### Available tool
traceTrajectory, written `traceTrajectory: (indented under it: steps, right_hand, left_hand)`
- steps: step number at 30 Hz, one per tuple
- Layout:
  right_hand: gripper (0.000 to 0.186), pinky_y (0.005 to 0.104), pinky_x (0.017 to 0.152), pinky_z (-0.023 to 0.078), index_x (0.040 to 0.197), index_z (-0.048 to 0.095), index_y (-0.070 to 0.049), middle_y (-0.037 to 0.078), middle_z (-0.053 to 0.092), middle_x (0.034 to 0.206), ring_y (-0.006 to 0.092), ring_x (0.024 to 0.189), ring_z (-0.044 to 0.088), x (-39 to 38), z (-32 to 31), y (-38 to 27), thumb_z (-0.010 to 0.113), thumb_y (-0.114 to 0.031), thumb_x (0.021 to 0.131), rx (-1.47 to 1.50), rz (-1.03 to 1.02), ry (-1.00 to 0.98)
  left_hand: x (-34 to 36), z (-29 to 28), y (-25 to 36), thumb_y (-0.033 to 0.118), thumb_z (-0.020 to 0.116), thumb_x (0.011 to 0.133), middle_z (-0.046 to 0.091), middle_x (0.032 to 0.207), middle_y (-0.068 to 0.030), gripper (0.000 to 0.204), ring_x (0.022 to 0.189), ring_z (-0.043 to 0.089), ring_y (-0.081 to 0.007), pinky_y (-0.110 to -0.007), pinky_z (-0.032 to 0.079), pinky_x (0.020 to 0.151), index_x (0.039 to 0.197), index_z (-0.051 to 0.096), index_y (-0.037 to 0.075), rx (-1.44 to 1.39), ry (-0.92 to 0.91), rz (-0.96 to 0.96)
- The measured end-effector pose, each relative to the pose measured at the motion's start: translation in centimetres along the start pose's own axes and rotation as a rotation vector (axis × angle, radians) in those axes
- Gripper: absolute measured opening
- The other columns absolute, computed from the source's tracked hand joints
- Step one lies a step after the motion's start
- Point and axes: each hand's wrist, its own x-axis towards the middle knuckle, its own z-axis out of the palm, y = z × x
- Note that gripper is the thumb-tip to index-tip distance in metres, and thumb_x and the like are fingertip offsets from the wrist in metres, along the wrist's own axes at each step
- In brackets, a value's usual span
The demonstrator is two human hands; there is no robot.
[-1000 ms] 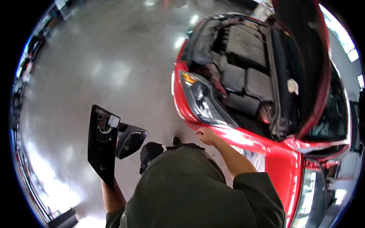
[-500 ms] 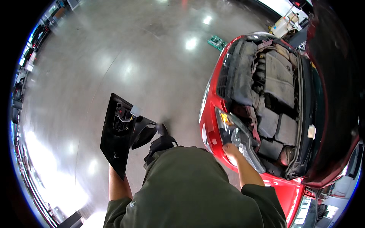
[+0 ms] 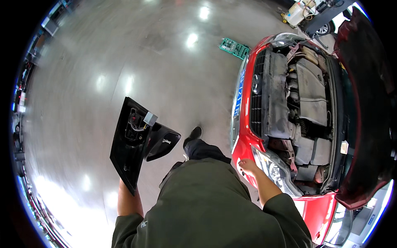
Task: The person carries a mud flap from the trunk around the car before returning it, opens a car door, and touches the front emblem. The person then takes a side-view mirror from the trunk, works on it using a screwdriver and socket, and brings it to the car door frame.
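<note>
On the left, a black car side mirror (image 3: 130, 144) with a flat, slanted mounting panel is held up in front of me. Wires and a grey connector (image 3: 150, 118) stick out of its panel, and the hollow housing (image 3: 164, 142) juts to the right. My left forearm (image 3: 129, 203) rises behind the panel's lower end; the hand gripping it is hidden. My right hand (image 3: 248, 166) hangs beside the red car's front corner with its fingers curled, nothing visible in them. Just to its right is the headlight (image 3: 275, 169).
The red car (image 3: 247, 120) stands at right, its hood (image 3: 364, 103) raised over the engine bay (image 3: 310, 91). A green tool case (image 3: 234, 48) lies open on the floor (image 3: 165, 74) near its far front corner. A white wheeled unit (image 3: 295, 13) stands farther back.
I have stepped, and more of the car's front grille and plate shows now. A dark shoe has come forward. My right hand has shifted from over the headlight to the front corner.
</note>
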Motion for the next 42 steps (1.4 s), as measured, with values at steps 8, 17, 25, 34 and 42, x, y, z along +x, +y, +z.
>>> traceTrajectory:
  steps: [8, 17, 25, 34, 42]
  right_hand:
    - [0.025, 0.0304, 0.045, 0.044, 0.109, 0.068, -0.002, 0.010, 0.066, 0.081, 0.0166, 0.064, 0.061, 8.9, -3.0, -17.8, 0.056, -0.017, 0.094, 0.001, -0.083, 0.049]
    - [0.029, 0.0296, 0.047, 0.043, 0.114, 0.066, -0.001, 0.009, 0.063, 0.079, 0.0142, 0.068, 0.059, 12.4, -3.7, -26.3, 0.048, -0.008, 0.092, 0.320, -0.080, 0.250]
    - [0.029, 0.0375, 0.058, 0.051, 0.109, 0.067, 0.002, 0.015, 0.069, 0.094, 0.0228, 0.083, 0.066, 13.2, 0.2, -29.5, 0.048, -0.001, 0.088, 0.588, 0.195, 0.297]
    - [0.022, 0.0357, 0.047, 0.045, 0.096, 0.071, -0.003, 0.011, 0.067, 0.079, 0.0205, 0.061, 0.060, 20.1, -5.5, -34.3, 0.052, 0.002, 0.086, 0.545, 0.250, 0.179]
    - [0.030, 0.0373, 0.053, 0.048, 0.111, 0.066, 0.002, 0.015, 0.069, 0.083, 0.0202, 0.065, 0.063, 31.5, -25.2, -46.2, 0.053, -0.007, 0.086, 0.513, -0.028, 0.483]
  left_hand:
    - [12.0, -1.8, 4.6, 0.019, 0.061, 0.097, 0.061, 0.125, -0.0123, 0.048, 0.109, 0.066, -0.0239, -0.037, 0.056, 0.093, 0.140, 0.048, 0.002, 0.028, -0.059, -0.019]
    - [31.8, -1.3, 8.8, 0.019, 0.061, 0.098, 0.062, 0.125, -0.0123, 0.047, 0.109, 0.066, -0.0240, -0.037, 0.056, 0.093, 0.140, 0.048, 0.002, 0.065, -0.246, -0.047]
    - [47.9, 4.4, 11.6, 0.019, 0.060, 0.098, 0.062, 0.125, -0.0123, 0.047, 0.109, 0.066, -0.0241, -0.037, 0.056, 0.093, 0.140, 0.048, 0.002, 0.108, -0.429, -0.134]
    - [60.2, 12.8, 12.1, 0.019, 0.059, 0.099, 0.062, 0.125, -0.0123, 0.046, 0.108, 0.066, -0.0241, -0.038, 0.057, 0.093, 0.140, 0.048, 0.002, 0.147, -0.474, -0.202]
    - [71.5, 24.2, 13.2, 0.019, 0.058, 0.099, 0.062, 0.125, -0.0123, 0.045, 0.108, 0.066, -0.0242, -0.038, 0.057, 0.093, 0.140, 0.048, 0.002, 0.166, -0.605, -0.221]
